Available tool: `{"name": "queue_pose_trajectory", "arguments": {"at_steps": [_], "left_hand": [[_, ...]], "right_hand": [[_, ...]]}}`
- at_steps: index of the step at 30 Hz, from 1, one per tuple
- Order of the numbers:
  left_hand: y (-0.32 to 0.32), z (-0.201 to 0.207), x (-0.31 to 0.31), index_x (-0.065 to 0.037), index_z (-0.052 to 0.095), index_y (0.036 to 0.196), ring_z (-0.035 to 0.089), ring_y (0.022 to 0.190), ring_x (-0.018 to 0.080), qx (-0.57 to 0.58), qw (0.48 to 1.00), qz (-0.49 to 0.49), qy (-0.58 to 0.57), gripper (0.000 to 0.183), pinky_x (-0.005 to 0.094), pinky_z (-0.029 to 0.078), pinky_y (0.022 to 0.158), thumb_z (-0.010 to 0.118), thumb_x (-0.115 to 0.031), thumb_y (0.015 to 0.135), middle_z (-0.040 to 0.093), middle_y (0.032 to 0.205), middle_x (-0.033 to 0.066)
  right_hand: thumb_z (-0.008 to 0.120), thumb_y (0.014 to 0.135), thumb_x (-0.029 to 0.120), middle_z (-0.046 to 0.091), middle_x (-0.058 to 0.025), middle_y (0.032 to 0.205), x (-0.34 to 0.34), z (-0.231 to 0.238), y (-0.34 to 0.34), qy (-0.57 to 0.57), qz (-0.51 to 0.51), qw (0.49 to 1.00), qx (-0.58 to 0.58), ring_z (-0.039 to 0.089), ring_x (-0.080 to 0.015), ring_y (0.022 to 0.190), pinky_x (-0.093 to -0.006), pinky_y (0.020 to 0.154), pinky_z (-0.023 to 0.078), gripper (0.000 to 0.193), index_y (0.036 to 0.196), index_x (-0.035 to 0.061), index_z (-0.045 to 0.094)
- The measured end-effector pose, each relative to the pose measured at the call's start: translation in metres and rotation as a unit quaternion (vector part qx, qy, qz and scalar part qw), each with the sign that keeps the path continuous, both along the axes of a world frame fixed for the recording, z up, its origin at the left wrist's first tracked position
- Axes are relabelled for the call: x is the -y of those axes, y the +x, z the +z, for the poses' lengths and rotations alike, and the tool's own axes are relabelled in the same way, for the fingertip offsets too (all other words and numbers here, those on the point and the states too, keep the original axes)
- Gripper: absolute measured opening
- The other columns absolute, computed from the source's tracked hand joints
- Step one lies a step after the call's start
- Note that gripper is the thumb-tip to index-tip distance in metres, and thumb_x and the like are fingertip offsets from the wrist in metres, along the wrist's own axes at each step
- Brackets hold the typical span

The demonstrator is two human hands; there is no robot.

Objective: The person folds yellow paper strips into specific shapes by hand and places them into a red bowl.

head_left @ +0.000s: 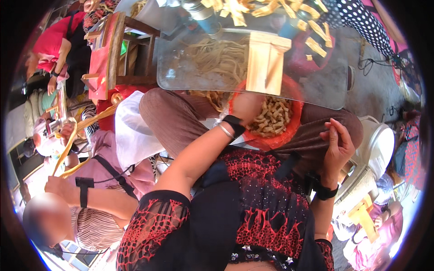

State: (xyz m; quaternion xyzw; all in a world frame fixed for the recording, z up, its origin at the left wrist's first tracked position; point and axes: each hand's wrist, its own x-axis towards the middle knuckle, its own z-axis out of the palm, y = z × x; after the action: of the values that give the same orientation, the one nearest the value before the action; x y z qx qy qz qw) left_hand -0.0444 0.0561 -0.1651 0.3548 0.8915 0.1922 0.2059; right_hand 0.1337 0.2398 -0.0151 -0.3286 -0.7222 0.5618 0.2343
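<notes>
My left hand (247, 107) reaches down into a red basin (296, 106) between my knees, just below the edge of the glass table. It is blurred and its fingers are hidden, so what it holds cannot be told. Short tan rolled pieces (272, 118) fill the basin beside it. My right hand (339, 142) is raised over my right thigh, fingers loosely stretched, with nothing visible in it. On the glass tabletop (181, 74), close ahead of the left hand, stands a pale wooden block (265, 63) with a wider top piece.
Tan flat strips (271, 9) lie on the far part of the table, near a metal-topped cup (199, 16). Longer strips (217, 58) show beneath the glass. A wooden chair (113, 54) stands at far left. Left of me, a person (97, 194) holds a long strip (70, 147).
</notes>
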Motion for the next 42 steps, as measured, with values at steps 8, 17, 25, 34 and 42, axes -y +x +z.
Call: {"name": "queue_pose_trajectory", "arguments": {"at_steps": [8,17,25,34,42], "left_hand": [[-0.087,-0.136,0.135,-0.002,0.067,0.084,0.065,0.064,0.0255,0.172,0.924,0.325,-0.109,0.013,0.0381,0.052,0.054,0.058,-0.012,0.085,0.067,0.073,0.0120],[-0.008,0.099,0.100,0.004,0.062,0.099,0.068,0.079,0.0191,0.556,0.696,0.350,0.290,0.017,0.0290,0.058,0.072,0.068,-0.003,0.084,0.069,0.091,0.0109],[0.035,0.184,0.097,-0.008,0.064,0.116,0.062,0.088,0.0186,0.105,0.932,-0.001,0.347,0.050,0.0305,0.051,0.073,0.054,0.018,0.074,0.062,0.098,0.0076],[-0.015,-0.100,0.114,-0.002,0.070,0.095,0.063,0.064,0.0213,0.320,0.847,0.408,0.119,0.025,0.0343,0.052,0.058,0.061,0.004,0.072,0.070,0.085,0.0123],[-0.078,-0.155,0.105,-0.004,0.068,0.098,0.062,0.072,0.0242,0.126,0.898,0.416,-0.066,0.023,0.0360,0.052,0.063,0.060,-0.002,0.076,0.068,0.091,0.0124]], "right_hand": [[0.058,0.094,0.003,0.067,-0.0079,0.092,0.028,0.018,-0.026,0.037,0.098,0.995,-0.005,0.062,-0.0102,0.070,-0.0199,0.064,0.051,0.018,0.110,-0.0011,0.066],[0.071,0.081,0.010,0.063,-0.0177,0.111,0.107,-0.029,-0.066,0.014,0.361,0.932,0.021,0.061,-0.0258,0.101,-0.0363,0.087,0.047,0.045,0.122,0.0004,0.057],[0.071,0.080,0.011,0.060,-0.0128,0.070,0.094,0.049,-0.039,0.089,0.407,0.908,0.037,0.061,-0.0277,0.061,-0.0329,0.056,0.045,0.013,0.081,0.0004,0.065],[0.061,0.088,0.028,0.066,-0.0172,0.087,0.056,0.102,0.021,-0.037,0.205,0.977,-0.039,0.051,-0.0112,0.053,-0.0218,0.051,0.041,0.029,0.083,-0.0012,0.060],[0.068,0.082,0.018,0.055,-0.0084,0.059,0.048,0.086,0.001,0.066,0.303,0.937,0.163,0.052,-0.0231,0.053,-0.0337,0.054,0.041,0.021,0.071,0.0010,0.062]]}}
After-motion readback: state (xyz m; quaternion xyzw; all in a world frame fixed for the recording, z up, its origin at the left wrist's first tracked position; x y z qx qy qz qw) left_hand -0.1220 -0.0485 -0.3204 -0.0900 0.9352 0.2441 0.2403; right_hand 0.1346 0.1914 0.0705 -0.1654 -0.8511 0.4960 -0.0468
